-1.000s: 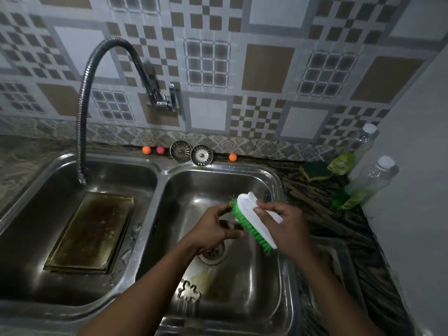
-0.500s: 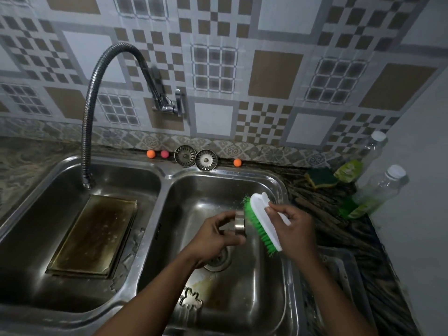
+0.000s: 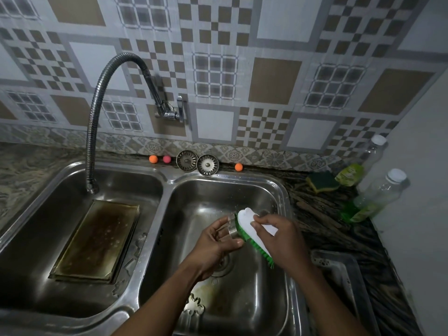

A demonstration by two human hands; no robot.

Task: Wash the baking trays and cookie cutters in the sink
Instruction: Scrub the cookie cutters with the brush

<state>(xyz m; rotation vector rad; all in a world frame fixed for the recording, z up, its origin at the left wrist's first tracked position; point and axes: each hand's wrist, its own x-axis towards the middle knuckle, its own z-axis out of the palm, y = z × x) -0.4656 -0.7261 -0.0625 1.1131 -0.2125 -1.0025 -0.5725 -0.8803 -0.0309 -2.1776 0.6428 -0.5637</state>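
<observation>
Small round steel cookie cutter (image 3: 232, 226) over right basin of stainless double sink (image 3: 169, 181), pinched in my left hand (image 3: 213, 242). Right hand (image 3: 284, 240) grips white-backed green-bristled brush (image 3: 249, 224), bristles on cutter. I judge cutter light, stiff, wet-slick, thin-edged; pinch across outer wall.

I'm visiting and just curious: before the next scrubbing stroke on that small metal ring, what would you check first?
1. Left hand pinches the round cutter: ok.
2. Right hand grips the brush, bristles on the cutter: ok.
3. Both held over the right basin: ok.
4. Rinse water ready: not ok, tap spout hangs over the left basin, no stream visible.
5. Cutter clean: cannot tell.
</observation>
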